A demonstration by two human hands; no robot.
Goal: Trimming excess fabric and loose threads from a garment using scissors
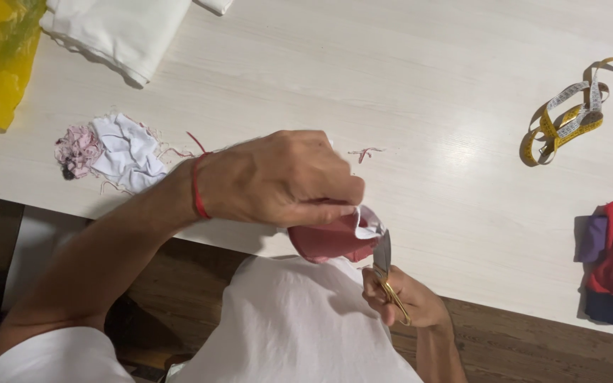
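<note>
Item: pink fabric piece (328,241), at the table (427,106) edge. Your left hand (278,177) pinches it; your right hand (402,298) grips scissors (383,259), blades at its white trim. Risk: your left fingertips sit close, a nick seems possible.

1. Bright, warm light falls from above on the pale counter (420,85), with a soft glare patch near its middle.
2. My left hand (278,181) looks slightly blurred.
3. The tape measure (576,113) casts a soft shadow to its left.
4. The floor below the counter stays dim.
</note>
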